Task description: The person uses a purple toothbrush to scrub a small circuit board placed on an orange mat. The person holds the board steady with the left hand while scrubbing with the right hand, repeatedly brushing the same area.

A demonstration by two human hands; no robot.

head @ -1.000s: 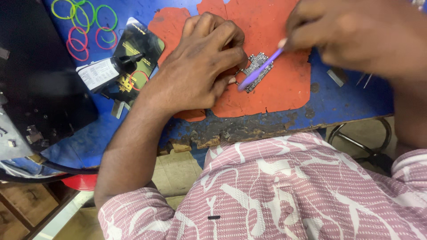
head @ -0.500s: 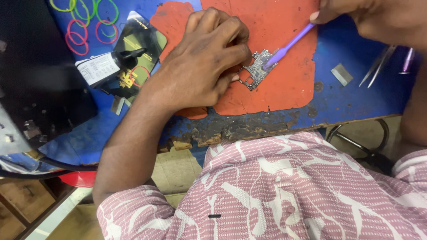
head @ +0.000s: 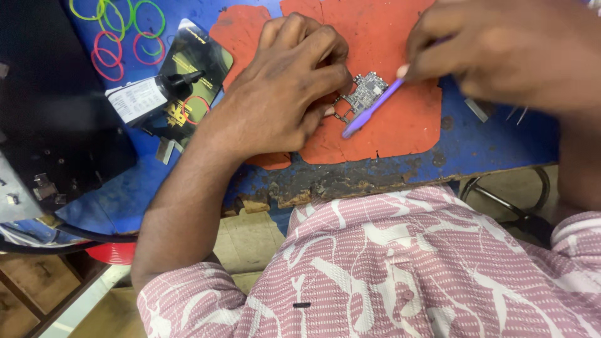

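My left hand (head: 282,94) pins the circuit board (head: 366,92); my right hand (head: 501,50), clamped on the purple tool (head: 370,109), works its edge, nothing lifted yet.

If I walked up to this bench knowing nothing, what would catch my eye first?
Probably the small circuit board on the orange mat at the middle of the blue table. The left hand presses it down, while the right hand holds a purple tool across it. At top left lie bright green and pink rubber bands, with a small glue bottle just below.
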